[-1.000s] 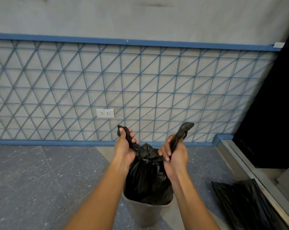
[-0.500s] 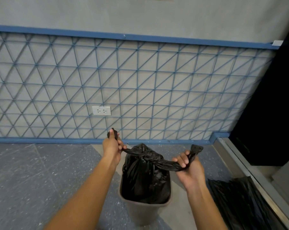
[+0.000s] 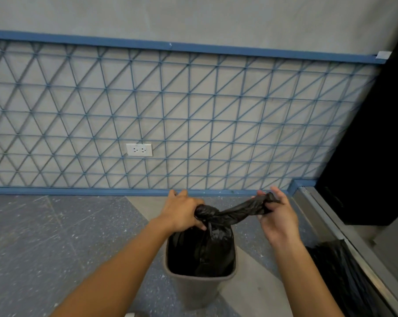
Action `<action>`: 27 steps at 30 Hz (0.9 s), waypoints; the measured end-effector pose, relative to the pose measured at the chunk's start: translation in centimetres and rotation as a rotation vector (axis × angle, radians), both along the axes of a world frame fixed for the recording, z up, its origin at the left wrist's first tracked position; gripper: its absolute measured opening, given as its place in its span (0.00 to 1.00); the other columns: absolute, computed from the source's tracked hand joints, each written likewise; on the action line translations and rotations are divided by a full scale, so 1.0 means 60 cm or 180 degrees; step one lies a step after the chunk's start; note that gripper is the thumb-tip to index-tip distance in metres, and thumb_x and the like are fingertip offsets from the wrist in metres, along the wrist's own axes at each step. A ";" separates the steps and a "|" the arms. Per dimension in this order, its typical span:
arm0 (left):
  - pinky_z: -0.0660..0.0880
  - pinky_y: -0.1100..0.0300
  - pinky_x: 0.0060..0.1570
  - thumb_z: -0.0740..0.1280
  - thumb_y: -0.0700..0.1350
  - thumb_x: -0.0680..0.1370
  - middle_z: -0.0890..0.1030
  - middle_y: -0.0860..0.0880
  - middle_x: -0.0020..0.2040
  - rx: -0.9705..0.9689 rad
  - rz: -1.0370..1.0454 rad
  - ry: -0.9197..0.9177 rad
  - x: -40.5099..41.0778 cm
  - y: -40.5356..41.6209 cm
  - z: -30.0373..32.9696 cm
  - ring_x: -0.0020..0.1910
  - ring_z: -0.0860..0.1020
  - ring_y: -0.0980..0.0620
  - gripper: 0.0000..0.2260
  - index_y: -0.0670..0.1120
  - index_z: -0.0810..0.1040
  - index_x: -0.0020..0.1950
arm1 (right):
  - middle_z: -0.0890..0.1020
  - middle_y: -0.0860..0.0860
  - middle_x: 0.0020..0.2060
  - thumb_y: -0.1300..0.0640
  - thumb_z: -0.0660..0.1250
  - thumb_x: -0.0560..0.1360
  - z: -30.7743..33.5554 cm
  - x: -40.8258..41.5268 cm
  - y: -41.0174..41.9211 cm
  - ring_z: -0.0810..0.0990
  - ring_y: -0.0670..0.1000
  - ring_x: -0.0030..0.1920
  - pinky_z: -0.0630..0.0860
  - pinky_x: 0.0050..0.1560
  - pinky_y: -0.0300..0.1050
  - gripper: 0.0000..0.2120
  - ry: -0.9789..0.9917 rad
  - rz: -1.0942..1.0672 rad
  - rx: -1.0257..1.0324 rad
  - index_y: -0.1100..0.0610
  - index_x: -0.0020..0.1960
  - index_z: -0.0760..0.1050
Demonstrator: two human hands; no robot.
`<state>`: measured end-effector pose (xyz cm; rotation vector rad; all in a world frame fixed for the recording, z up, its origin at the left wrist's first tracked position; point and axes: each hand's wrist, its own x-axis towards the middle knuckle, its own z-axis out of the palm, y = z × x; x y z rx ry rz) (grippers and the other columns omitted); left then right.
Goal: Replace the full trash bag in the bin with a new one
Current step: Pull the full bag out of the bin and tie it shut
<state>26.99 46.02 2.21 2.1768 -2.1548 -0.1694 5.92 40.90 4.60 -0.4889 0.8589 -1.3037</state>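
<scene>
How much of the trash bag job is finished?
Done: the full black bag has a knot tied at its top. In hand: the left hand grips the knot while the right hand holds the bag's twisted tail. Left: the bag still sits in the bin; it must come out, and the black plastic lying at right may be the new bag.

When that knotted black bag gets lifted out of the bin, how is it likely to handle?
The trash bag will probably sag and swing, since its thin film is creased and its twisted tail bends. It bulges against the bin, so it may drag coming out. The glossy film could slip; the knot under the left hand looks the surest hold.
</scene>
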 end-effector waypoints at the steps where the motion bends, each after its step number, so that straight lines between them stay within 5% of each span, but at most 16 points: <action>1: 0.59 0.49 0.60 0.70 0.65 0.66 0.80 0.50 0.54 -0.0041 0.0045 0.0142 0.006 -0.002 0.004 0.62 0.68 0.48 0.26 0.57 0.75 0.61 | 0.77 0.58 0.52 0.75 0.47 0.75 0.007 -0.006 -0.002 0.76 0.50 0.41 0.75 0.37 0.43 0.24 0.0302 -0.0178 -0.0185 0.52 0.54 0.71; 4: 0.57 0.44 0.68 0.72 0.62 0.64 0.80 0.50 0.56 -0.0170 0.0115 0.0673 0.013 -0.005 0.011 0.64 0.68 0.50 0.26 0.57 0.75 0.60 | 0.77 0.53 0.57 0.74 0.52 0.71 0.024 -0.010 0.004 0.75 0.45 0.46 0.72 0.40 0.34 0.27 0.0810 -0.0620 -0.1212 0.46 0.55 0.72; 8: 0.72 0.47 0.57 0.75 0.54 0.62 0.83 0.54 0.50 -0.0394 0.0019 0.1596 0.020 -0.010 0.009 0.55 0.78 0.51 0.22 0.57 0.77 0.55 | 0.68 0.50 0.66 0.56 0.63 0.71 0.017 0.036 0.028 0.66 0.44 0.66 0.66 0.67 0.38 0.21 0.2353 0.0637 -0.2537 0.43 0.63 0.70; 11: 0.75 0.51 0.55 0.70 0.45 0.68 0.83 0.52 0.50 -0.0623 -0.0168 0.2167 0.017 -0.003 0.005 0.52 0.80 0.53 0.15 0.52 0.79 0.54 | 0.60 0.49 0.73 0.47 0.72 0.69 -0.009 0.067 0.021 0.59 0.45 0.72 0.57 0.70 0.40 0.36 0.3584 0.1785 -0.2490 0.45 0.73 0.59; 14: 0.75 0.54 0.57 0.66 0.39 0.71 0.82 0.53 0.51 -0.0670 -0.0363 0.2465 0.010 0.000 0.025 0.53 0.80 0.56 0.14 0.51 0.79 0.55 | 0.66 0.49 0.70 0.52 0.76 0.67 -0.028 0.085 0.020 0.67 0.48 0.70 0.65 0.69 0.45 0.46 0.3398 0.2618 -0.2046 0.45 0.75 0.51; 20: 0.73 0.52 0.60 0.65 0.35 0.71 0.82 0.51 0.52 -0.0755 -0.0406 0.2290 0.017 -0.006 0.056 0.55 0.78 0.54 0.16 0.49 0.78 0.56 | 0.80 0.52 0.56 0.57 0.74 0.68 -0.016 0.100 0.017 0.77 0.52 0.59 0.70 0.53 0.40 0.28 0.3765 0.2002 -0.1964 0.53 0.65 0.69; 27: 0.74 0.53 0.58 0.66 0.35 0.71 0.81 0.53 0.53 -0.1581 -0.0063 0.2305 0.010 -0.010 0.097 0.55 0.78 0.54 0.18 0.51 0.76 0.57 | 0.81 0.55 0.54 0.56 0.70 0.72 0.038 0.115 0.025 0.78 0.57 0.56 0.76 0.53 0.50 0.21 0.3941 0.1183 -0.1862 0.54 0.63 0.70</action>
